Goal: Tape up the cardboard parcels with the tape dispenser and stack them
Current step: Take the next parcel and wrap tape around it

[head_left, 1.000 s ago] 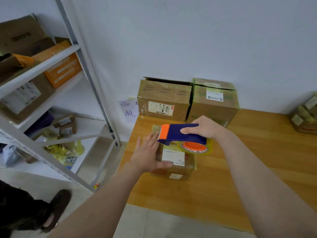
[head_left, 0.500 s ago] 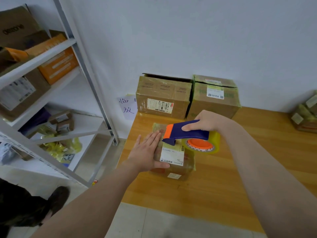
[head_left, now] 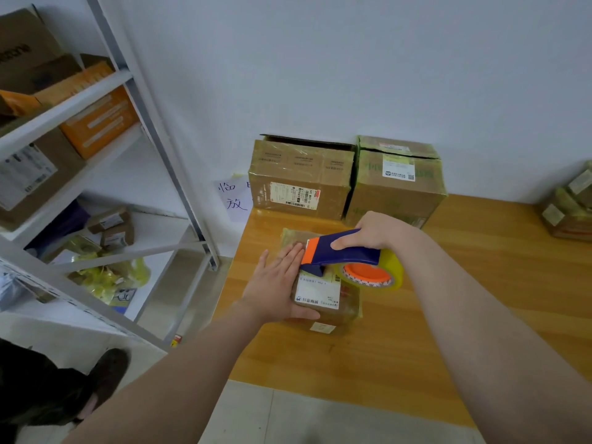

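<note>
Beside the nine-o'clock edge of the table (head_left: 480, 283), flat-fingered left hand (head_left: 275, 290) pins the parcel (head_left: 326, 302); right hand (head_left: 374, 230) grips the tape dispenser (head_left: 346, 248), barely shifted; bare wood at three o'clock.

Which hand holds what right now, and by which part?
Right hand grips the tape dispenser by its blue handle. Left hand grips nothing: it presses flat on top of the small parcel.

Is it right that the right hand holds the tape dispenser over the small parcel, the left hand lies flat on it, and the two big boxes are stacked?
No: the head view shows the two big boxes side by side, not stacked. The right hand does hold the tape dispenser over the small parcel, with the left hand flat on it.
</note>
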